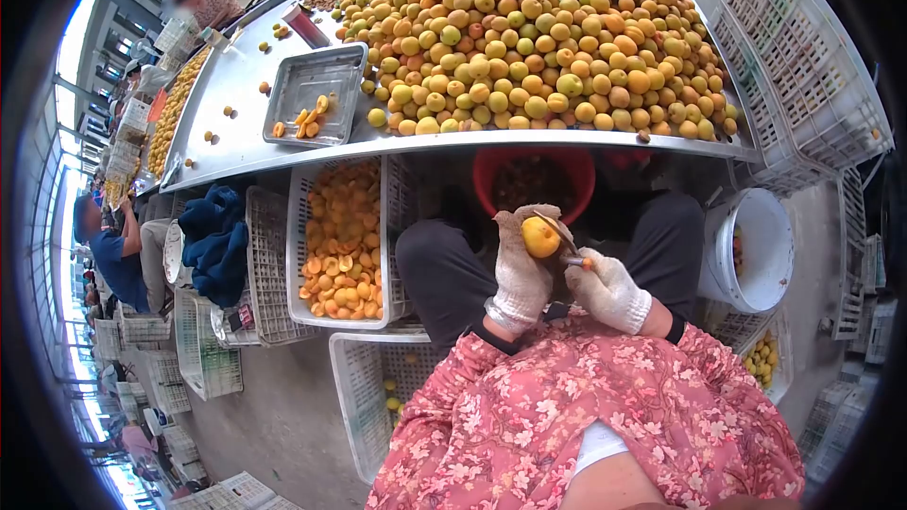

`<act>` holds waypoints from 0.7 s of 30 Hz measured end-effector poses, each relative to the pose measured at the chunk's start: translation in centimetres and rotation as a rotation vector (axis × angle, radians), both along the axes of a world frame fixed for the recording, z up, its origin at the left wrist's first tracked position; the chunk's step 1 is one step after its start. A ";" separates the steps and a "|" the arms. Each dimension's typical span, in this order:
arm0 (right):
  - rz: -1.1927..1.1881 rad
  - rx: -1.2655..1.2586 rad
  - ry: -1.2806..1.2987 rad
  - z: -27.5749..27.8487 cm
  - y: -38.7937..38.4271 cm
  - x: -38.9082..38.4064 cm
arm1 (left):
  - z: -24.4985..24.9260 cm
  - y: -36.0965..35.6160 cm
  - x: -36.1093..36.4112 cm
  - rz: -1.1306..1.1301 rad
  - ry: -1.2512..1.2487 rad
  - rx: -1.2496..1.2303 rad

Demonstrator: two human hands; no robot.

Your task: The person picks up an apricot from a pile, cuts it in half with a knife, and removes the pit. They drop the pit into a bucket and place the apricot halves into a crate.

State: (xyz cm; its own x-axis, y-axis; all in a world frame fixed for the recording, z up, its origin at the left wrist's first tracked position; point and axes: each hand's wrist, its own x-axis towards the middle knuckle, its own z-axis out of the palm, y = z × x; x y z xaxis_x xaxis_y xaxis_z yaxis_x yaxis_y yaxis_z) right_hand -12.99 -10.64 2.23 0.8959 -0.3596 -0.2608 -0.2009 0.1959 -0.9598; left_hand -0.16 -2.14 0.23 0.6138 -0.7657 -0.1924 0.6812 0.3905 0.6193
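My left hand (521, 269), in a white cotton glove, holds a yellow apricot (540, 237) up in front of my lap. My right hand (607, 291), also gloved, grips a small knife (559, 230) whose blade lies across the top of the fruit. Both hands are over my dark trousers, above a red bucket (491, 170) holding dark pits. A big heap of yellow and orange apricots (539, 47) covers the metal table (236, 85) just beyond.
A metal tray (316, 80) with a few apricot halves lies on the table's left part. A white crate (300, 227) of halved apricots stands at my left, a white bucket (756, 250) at my right. Stacked white crates (803, 57) stand at the right. Other people work far left.
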 end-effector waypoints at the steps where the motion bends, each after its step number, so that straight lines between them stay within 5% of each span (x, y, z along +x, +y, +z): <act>1: 0.047 -0.170 -0.008 0.2 -0.1 -0.1 | 0.1 0.0 -0.1 -0.001 0.013 -0.005; 18: 0.029 -0.464 -0.117 -1.7 0.2 0.8 | 3.3 0.5 -0.9 -0.071 0.174 -0.090; 21: -0.016 -0.511 -0.170 -0.9 -0.2 1.0 | 2.9 0.5 -0.9 -0.018 0.023 -0.068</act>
